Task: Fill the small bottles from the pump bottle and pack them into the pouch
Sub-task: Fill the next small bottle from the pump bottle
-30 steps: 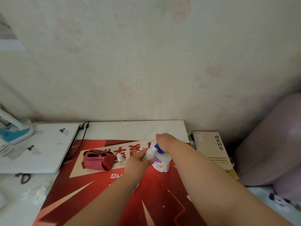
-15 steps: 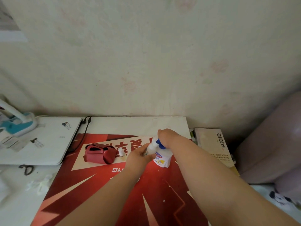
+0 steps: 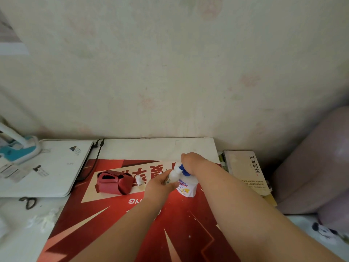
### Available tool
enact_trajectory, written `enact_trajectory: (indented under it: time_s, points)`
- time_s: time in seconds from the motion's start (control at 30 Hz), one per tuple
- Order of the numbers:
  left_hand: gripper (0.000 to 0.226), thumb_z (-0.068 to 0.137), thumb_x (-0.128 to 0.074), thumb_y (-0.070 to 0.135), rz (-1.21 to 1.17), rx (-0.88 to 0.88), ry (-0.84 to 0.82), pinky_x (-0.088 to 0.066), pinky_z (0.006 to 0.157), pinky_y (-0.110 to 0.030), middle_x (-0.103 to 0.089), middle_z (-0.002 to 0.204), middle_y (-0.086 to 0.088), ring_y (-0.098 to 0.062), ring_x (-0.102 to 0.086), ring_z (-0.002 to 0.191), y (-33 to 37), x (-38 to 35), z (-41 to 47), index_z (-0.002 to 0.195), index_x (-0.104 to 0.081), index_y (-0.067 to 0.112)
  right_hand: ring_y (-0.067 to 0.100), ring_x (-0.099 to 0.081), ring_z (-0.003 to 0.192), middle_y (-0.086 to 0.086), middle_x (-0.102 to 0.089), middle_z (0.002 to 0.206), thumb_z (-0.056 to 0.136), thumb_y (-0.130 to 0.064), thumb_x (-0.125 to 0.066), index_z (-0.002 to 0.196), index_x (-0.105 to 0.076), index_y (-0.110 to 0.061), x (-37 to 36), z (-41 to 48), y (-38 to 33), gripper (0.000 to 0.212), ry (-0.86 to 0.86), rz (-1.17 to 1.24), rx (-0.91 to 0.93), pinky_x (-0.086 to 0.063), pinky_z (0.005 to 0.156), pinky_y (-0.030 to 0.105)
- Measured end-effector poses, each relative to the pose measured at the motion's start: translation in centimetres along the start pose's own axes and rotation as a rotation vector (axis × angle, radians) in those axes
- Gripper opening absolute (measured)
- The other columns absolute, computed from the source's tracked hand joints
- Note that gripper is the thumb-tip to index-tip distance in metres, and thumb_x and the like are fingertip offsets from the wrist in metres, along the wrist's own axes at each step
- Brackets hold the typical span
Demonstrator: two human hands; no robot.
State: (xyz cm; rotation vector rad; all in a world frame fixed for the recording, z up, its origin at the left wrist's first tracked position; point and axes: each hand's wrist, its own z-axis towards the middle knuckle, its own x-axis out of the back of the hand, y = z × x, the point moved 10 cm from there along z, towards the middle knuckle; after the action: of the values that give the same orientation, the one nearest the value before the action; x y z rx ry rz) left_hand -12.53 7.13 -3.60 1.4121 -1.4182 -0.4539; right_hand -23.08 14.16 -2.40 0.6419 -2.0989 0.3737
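A white pump bottle [image 3: 187,188] with a blue pump head stands on the red mat [image 3: 117,224]. My right hand [image 3: 192,162] rests on top of the pump head, fingers bent over it. My left hand [image 3: 160,184] grips a small white bottle [image 3: 174,175], tilted with its mouth up against the pump's nozzle. Another small white bottle [image 3: 138,180] stands on the mat just right of the red pouch [image 3: 113,181], which lies with its flap open.
A white laptop [image 3: 43,167] with a black cable lies at the left, a lamp base [image 3: 18,150] behind it. Scissors [image 3: 28,202] lie near the left edge. A stack of books [image 3: 245,173] sits at the right, a pink cushion [image 3: 311,167] beyond.
The view has tilted up a little, so the hands and bottles sit lower in the frame. Both hands keep their hold at the pump; the right hand stays on the pump head.
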Motion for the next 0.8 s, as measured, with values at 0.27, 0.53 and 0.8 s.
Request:
enact_trajectory:
  time_s: [0.27,0.53,0.8]
  points:
    - [0.047,0.083,-0.067,0.015,-0.021,-0.002,0.000,-0.040,0.079,-0.024,-0.059,0.098,0.009,-0.011,-0.056,0.091,-0.05,0.06,0.08,0.128,-0.055,0.024,0.032,-0.055,0.115,0.018,-0.052,0.128,0.091,-0.013,-0.056,0.132,-0.040,-0.001,0.09,-0.13,-0.04,0.046,0.004,0.013,0.004,-0.046,0.090,0.035]
    - [0.049,0.083,-0.067,0.015,-0.003,0.005,-0.001,-0.042,0.080,-0.024,-0.060,0.100,0.008,-0.012,-0.058,0.093,-0.17,0.14,0.14,0.129,-0.054,0.025,0.033,-0.055,0.114,0.018,-0.053,0.125,0.091,-0.013,-0.055,0.132,-0.040,-0.001,-0.16,0.01,0.06,0.045,-0.011,0.064,-0.009,-0.045,0.083,0.036]
    - [0.050,0.083,-0.067,0.013,0.018,0.009,-0.003,-0.040,0.081,-0.023,-0.058,0.100,0.008,-0.011,-0.055,0.092,-0.01,0.18,0.27,0.130,-0.053,0.022,0.033,-0.055,0.112,0.018,-0.055,0.121,0.091,-0.011,-0.054,0.128,-0.042,0.000,-0.45,0.21,0.03,0.041,0.001,0.084,-0.006,-0.037,0.073,0.031]
